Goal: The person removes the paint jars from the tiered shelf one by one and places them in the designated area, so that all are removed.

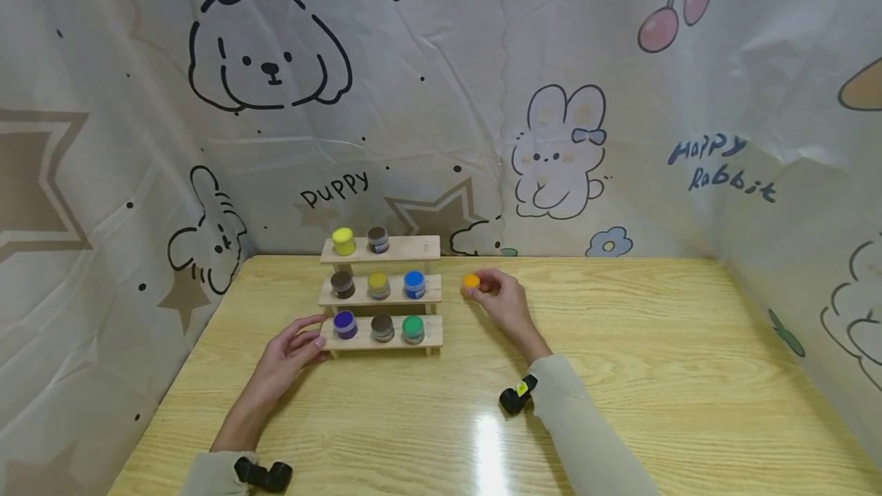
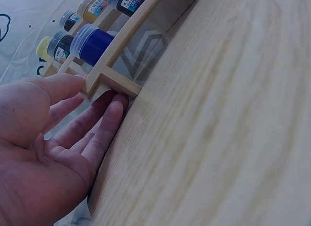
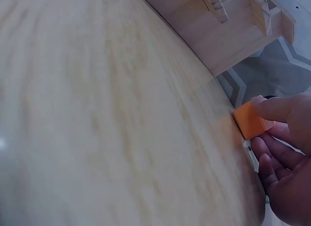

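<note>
A three-tier wooden rack (image 1: 412, 248) stands on the table with small paint jars on its steps. At the left end of the lowest step, my left hand (image 1: 281, 358) grips the rack, thumb against the corner and fingers around the end support (image 2: 119, 82). The purple paint jar (image 1: 345, 324) sits nearest that hand. Right of the rack, my right hand (image 1: 506, 306) pinches an orange paint jar (image 1: 471, 282) between thumb and fingers. In the right wrist view the orange paint jar (image 3: 249, 121) is at the tabletop, apart from the rack; whether it touches the table is unclear.
Yellow (image 1: 343, 241) and dark (image 1: 377, 239) jars stand on the top step. The middle step holds brown (image 1: 342, 284), mustard (image 1: 378, 285) and blue (image 1: 414, 284) jars; another brown (image 1: 382, 327) and a green jar (image 1: 413, 329) share the lowest. A printed curtain (image 1: 427, 113) hangs behind.
</note>
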Demonstrator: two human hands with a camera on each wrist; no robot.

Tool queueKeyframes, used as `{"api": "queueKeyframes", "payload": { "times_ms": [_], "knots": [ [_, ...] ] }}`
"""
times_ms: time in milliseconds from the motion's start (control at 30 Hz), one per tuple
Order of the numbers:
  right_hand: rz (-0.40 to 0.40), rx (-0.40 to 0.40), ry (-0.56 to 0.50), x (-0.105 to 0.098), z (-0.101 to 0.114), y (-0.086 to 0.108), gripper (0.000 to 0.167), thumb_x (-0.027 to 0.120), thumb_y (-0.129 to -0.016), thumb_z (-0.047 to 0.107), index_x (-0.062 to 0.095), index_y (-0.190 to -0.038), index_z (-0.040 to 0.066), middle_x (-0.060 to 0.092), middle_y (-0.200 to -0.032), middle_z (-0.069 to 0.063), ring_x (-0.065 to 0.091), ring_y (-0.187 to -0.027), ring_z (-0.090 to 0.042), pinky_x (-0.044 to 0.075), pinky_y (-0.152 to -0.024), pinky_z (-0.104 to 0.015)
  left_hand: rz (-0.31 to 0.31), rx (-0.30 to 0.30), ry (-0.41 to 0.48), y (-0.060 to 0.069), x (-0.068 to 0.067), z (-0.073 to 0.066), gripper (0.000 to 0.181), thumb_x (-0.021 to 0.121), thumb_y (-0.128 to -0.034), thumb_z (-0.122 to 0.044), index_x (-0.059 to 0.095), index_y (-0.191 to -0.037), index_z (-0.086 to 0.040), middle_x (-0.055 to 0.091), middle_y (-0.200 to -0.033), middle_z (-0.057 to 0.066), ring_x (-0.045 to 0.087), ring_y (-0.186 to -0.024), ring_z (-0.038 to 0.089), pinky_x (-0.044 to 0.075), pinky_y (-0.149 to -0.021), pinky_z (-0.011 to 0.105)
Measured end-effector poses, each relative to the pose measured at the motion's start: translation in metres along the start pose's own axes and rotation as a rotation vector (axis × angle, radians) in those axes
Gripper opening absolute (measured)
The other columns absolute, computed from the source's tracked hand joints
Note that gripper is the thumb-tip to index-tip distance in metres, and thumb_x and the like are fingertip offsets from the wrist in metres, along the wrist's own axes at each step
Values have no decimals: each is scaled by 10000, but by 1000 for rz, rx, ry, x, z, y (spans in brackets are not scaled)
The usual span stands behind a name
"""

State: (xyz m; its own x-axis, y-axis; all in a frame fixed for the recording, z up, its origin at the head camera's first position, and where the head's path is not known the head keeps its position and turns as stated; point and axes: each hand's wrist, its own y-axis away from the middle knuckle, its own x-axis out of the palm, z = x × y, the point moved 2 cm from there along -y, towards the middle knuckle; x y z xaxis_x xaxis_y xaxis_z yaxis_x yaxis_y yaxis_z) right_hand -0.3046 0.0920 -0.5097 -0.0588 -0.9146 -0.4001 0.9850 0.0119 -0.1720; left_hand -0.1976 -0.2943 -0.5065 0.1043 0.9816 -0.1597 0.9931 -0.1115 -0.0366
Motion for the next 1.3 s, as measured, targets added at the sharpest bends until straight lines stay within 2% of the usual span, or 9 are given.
{"api": "queueKeyframes", "payload": {
  "times_ms": [100, 433, 633, 767, 867, 1033, 1300],
  "knots": [
    [2, 6, 5, -1, -1, 0, 329, 836, -880, 123, 725, -1166, 4, 732, -1023, -116, 660, -920, -236, 527, -757, -221, -1, 0, -1, 1, -1, 0, 478, 593, -1054, -92, 447, -1481, 65, 587, -1294, 348, 695, -978, 78, 616, -860, 269],
    [37, -1, 10, 0, 2, 1, 329, 799, -908, 85, 681, -1200, -11, 708, -1094, -148, 660, -981, -258, 544, -783, -232, -12, -15, -2, 2, -3, -2, 474, 598, -1051, -88, 457, -1482, 52, 588, -1302, 344, 700, -976, 83, 612, -875, 273],
    [97, 15, -6, -4, 7, 2, 415, 781, -896, 5, 635, -1281, -50, 688, -1167, -191, 650, -1067, -307, 584, -895, -351, -10, -8, -2, 3, -3, -1, 476, 592, -1054, -87, 448, -1483, 63, 583, -1303, 349, 697, -977, 78, 612, -874, 271],
    [110, 10, -13, -12, 13, 2, 483, 780, -897, 23, 598, -1338, -57, 647, -1249, -218, 619, -1146, -340, 567, -979, -426, -11, 2, 7, 1, 0, 0, 463, 589, -1053, -72, 457, -1474, 69, 582, -1297, 356, 704, -965, 88, 614, -868, 270],
    [79, -25, -18, -19, 22, 2, 466, 774, -913, 54, 601, -1333, -52, 624, -1279, -245, 604, -1174, -369, 559, -1004, -456, 1, 0, 11, -2, 1, 2, 461, 587, -1053, -72, 459, -1475, 65, 582, -1299, 354, 704, -972, 93, 613, -876, 275],
    [25, -136, -42, -23, 50, -1, 382, 762, -934, 97, 641, -1284, 3, 645, -1257, -200, 606, -1168, -410, 549, -1007, -507, -1, 6, 11, -4, 1, 3, 469, 599, -1051, -90, 465, -1479, 48, 584, -1311, 346, 695, -994, 80, 611, -882, 276],
    [39, -264, -67, -12, 89, 0, 386, 755, -950, 119, 639, -1303, 15, 656, -1278, -148, 619, -1165, -347, 541, -1032, -468, 2, -8, 7, 0, -1, 3, 478, 594, -1053, -90, 453, -1490, 45, 573, -1327, 349, 693, -994, 76, 610, -888, 282]
  ]
}}
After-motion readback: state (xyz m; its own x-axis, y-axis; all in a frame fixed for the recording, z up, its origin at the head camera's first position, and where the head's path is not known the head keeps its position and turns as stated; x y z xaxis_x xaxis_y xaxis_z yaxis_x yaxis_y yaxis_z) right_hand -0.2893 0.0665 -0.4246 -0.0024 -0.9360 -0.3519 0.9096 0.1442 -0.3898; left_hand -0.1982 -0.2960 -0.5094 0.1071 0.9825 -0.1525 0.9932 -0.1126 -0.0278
